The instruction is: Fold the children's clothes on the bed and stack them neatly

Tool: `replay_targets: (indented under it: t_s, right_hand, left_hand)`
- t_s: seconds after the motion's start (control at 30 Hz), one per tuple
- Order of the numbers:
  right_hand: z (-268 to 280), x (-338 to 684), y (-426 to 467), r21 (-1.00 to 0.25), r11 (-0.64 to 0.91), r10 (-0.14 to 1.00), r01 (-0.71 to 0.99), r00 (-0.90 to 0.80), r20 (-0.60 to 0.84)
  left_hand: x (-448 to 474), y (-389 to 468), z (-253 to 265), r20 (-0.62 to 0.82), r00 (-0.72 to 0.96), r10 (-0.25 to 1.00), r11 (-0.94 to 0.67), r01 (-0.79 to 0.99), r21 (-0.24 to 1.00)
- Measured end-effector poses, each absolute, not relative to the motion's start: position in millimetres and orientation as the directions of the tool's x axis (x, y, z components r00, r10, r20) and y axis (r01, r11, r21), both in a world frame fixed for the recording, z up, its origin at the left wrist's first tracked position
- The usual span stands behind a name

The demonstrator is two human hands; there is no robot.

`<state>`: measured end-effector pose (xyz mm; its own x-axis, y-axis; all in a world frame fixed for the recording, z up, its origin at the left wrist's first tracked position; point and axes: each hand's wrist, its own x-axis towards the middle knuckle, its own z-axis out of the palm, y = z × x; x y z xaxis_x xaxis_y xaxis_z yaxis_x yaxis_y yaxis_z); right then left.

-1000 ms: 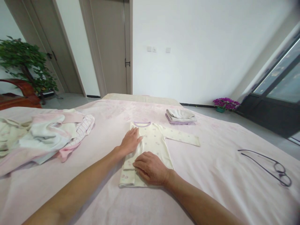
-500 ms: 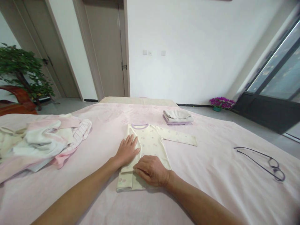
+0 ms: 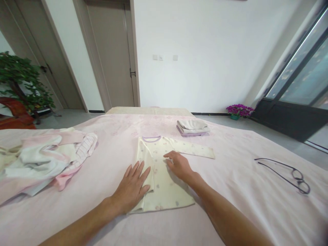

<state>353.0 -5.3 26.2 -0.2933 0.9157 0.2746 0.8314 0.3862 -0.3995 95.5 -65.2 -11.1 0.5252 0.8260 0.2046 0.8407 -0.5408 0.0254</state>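
Note:
A small cream long-sleeved shirt (image 3: 161, 181) with a scattered print and a lilac neckline lies flat in front of me. Its left side and sleeve are folded inward over the body, while the other sleeve (image 3: 197, 150) stretches out to the right. My left hand (image 3: 132, 188) rests flat on the folded part near the hem, fingers spread. Over the right half of the shirt, below the shoulder, is my right hand (image 3: 179, 165), its fingers loosely bent and pointing left with no cloth visible in them. Whether it touches the fabric I cannot tell.
A loose heap of pink and white clothes (image 3: 51, 157) lies on the left of the pink sheet (image 3: 107, 136). Beyond the shirt sits a folded stack of clothes (image 3: 193, 128). Black-framed glasses (image 3: 297, 179) lie at the right.
My right hand has moved from the hem up toward the shoulder. My left hand has slid down the folded side toward the hem. The shirt's lower edge now lies spread wider to the right.

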Motion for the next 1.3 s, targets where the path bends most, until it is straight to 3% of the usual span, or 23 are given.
replay_targets:
  t_s: [0.2,0.37,0.57,0.7,0.8,0.9,1.03,1.13,1.2,1.3]
  right_hand:
    - [22,428,37,-0.246,0.011,0.962,0.969,0.057,0.268]
    - [14,492,48,-0.175,-0.295,0.899,0.939,0.335,0.281]
    - [3,530,48,-0.135,-0.486,0.845,0.864,0.503,0.181]
    - [1,532,51,-0.140,-0.495,0.830,0.857,0.515,0.215]
    - [2,533,51,-0.228,-0.519,0.808,0.824,0.560,0.183]
    - [6,532,51,-0.400,-0.512,0.775,0.760,0.610,0.167]
    - [19,508,55,-0.663,-0.313,0.748,0.680,0.607,0.269]
    - [32,464,52,-0.821,-0.097,0.820,0.563,0.513,0.255]
    - [39,426,42,-0.919,0.046,0.904,0.390,0.376,0.205]
    - [45,374,20,-0.978,0.171,0.985,0.123,-0.011,0.171]
  left_hand:
    - [102,-81,8,0.235,0.666,0.708,-0.685,0.729,0.001]
    - [107,-89,7,0.093,0.718,0.690,-0.724,0.684,0.090]
    - [105,-86,1,0.099,0.713,0.694,-0.719,0.680,0.142]
    - [105,-84,2,0.196,0.672,0.714,-0.699,0.671,0.247]
    - [109,-81,5,0.306,0.554,0.774,-0.632,0.658,0.409]
    - [115,-73,13,0.322,0.399,0.859,-0.506,0.555,0.660]
    - [124,-54,29,0.163,0.232,0.959,-0.216,0.226,0.950]
    - [133,-36,39,0.078,0.223,0.972,-0.068,-0.048,0.996]
    - [140,-23,44,-0.007,0.258,0.966,0.057,-0.186,0.981]
    - [152,-7,45,-0.151,0.352,0.924,0.268,-0.312,0.912]
